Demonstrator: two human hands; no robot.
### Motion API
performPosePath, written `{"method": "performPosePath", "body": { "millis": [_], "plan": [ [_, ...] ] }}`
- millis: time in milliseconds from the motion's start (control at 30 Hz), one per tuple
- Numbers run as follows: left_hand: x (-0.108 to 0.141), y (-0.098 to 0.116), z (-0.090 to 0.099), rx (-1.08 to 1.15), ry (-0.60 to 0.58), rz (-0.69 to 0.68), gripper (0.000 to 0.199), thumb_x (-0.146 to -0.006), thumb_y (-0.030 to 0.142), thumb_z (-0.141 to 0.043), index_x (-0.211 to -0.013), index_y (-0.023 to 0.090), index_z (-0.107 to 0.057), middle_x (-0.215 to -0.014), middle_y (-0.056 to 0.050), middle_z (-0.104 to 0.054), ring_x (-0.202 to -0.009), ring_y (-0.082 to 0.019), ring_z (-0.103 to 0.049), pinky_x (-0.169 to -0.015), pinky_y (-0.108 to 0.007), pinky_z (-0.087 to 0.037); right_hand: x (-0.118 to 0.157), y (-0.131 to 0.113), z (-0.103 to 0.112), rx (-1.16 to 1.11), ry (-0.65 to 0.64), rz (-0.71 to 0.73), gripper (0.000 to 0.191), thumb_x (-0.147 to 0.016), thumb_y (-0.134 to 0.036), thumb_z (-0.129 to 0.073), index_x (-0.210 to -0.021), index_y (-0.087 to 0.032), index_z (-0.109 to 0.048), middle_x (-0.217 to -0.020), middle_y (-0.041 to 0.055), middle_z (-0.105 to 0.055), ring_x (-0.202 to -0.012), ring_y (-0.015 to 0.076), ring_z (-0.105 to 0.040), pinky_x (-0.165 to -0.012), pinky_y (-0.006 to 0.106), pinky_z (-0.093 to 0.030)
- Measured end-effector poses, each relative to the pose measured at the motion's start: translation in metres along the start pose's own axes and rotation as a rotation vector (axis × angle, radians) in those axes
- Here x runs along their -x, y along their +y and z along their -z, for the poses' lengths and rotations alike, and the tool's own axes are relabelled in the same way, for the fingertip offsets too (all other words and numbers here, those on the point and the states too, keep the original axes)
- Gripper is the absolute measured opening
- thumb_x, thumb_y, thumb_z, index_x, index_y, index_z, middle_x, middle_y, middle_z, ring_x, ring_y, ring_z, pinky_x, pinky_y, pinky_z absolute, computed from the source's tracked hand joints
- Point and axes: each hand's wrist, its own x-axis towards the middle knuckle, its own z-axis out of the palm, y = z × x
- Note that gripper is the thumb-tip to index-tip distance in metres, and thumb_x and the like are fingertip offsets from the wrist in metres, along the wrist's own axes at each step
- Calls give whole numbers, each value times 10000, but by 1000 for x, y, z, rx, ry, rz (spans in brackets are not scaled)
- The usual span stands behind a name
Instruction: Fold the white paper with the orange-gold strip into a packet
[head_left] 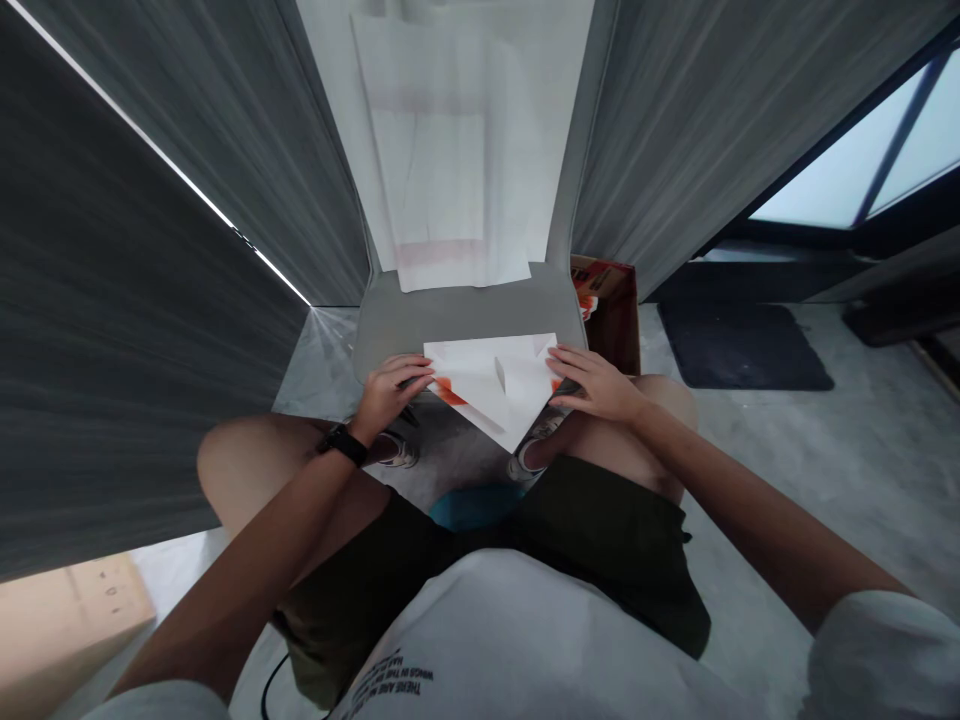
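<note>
A folded white sheet of paper (480,365) with orange patches near its side edges is held up between my hands, its pointed end toward me. My left hand (394,388) pinches its left corner, thumb below and fingers on top. At the right corner my right hand (596,383) grips it the same way. A fold flap stands up slightly near the paper's middle. Behind the paper is the grey chair seat (469,312).
Large white sheets (450,180) hang over the chair's back. An open cardboard box (619,318) with printed papers stands right of the chair. Grey curtains (247,130) flank both sides. A dark mat (742,345) lies on the floor at right, a wooden box (71,620) at lower left.
</note>
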Motion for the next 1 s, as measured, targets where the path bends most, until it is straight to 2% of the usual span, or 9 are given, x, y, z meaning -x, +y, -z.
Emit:
{"method": "performPosePath", "body": {
  "millis": [100,233,400,567,700,867,1000],
  "plan": [
    [-1,0,-2,16,24,27,287,-1030,494,-656,-1054,250,-804,-1145,-79,-806,-1112,-246,-749,-1026,-478,-606,-1,0,0,0,-16,-17,607,-998,-516,-681,-1482,-154,-624,-1559,167,-587,-1463,345,-553,-1202,557,-494],
    [0,1,-3,35,41,91,324,-1016,531,-665,-1111,250,-797,-1151,-81,-808,-1113,-247,-757,-1030,-468,-615,-4,-1,-3,-7,-19,-78,449,-1066,-350,-561,-1479,-192,-636,-1544,132,-609,-1452,311,-569,-1190,556,-507],
    [1,-3,2,76,7,25,301,-1026,507,-659,-1032,254,-821,-1170,-70,-810,-1172,-257,-751,-1084,-505,-605,-4,0,-9,-65,28,-134,383,-1076,-288,-509,-1400,-235,-707,-1488,101,-661,-1425,295,-599,-1179,562,-519],
    [3,-6,11,47,-96,-61,270,-1056,444,-624,-1128,270,-818,-1244,-48,-792,-1281,-255,-706,-1125,-521,-592,-3,6,-12,-145,59,-162,334,-1065,-308,-547,-1312,-256,-765,-1489,100,-660,-1404,294,-615,-1169,552,-529],
    [3,-3,12,13,-115,-73,265,-1068,416,-606,-1169,275,-806,-1259,-39,-787,-1320,-255,-683,-1148,-539,-575,-3,9,-11,-206,93,-191,292,-1053,-352,-583,-1224,-282,-809,-1445,82,-692,-1341,287,-659,-1143,529,-550],
    [4,-1,7,31,-62,-7,282,-1061,462,-609,-1102,272,-814,-1203,-63,-802,-1296,-273,-693,-1119,-573,-576,-9,10,-11,-327,141,-313,311,-1041,-440,-587,-1099,-272,-842,-1336,74,-745,-1225,272,-711,-1119,497,-564],
    [1,-1,-2,21,30,79,298,-1056,480,-610,-1025,250,-797,-1116,-74,-812,-1212,-272,-722,-1092,-556,-572,-18,7,-20,-380,260,-467,366,-1001,-534,-614,-942,-238,-821,-1162,93,-785,-1084,263,-735,-1037,461,-588]
  ]
}}
